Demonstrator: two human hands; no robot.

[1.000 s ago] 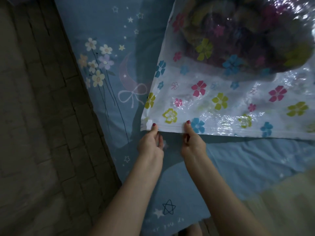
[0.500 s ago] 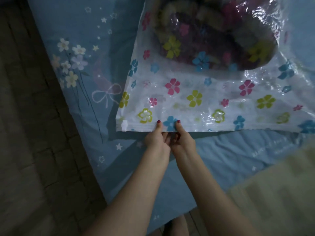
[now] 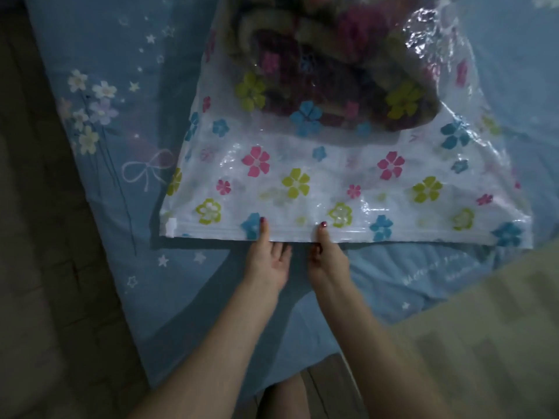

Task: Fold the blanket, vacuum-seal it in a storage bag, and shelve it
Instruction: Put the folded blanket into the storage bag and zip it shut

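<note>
Clear flowered storage bag (image 3: 332,182) with the blanket (image 3: 317,65) fills upper centre on the blue bed (image 3: 90,207); I see my left hand (image 3: 266,261) and right hand (image 3: 328,260) pinching its near zip edge (image 3: 393,234) mid-frame.

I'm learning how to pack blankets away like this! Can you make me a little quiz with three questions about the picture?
1. True or false: the blanket is already inside the flowery storage bag.
2. Which part of the bag are the left hand and the right hand pinching? A) the far end B) the near zipper edge C) the side corner
3. Fill in: the white slider clip sits at the ____ end of the zipper strip, as the person sees it.

Key: 1 true; 2 B; 3 left.
</note>
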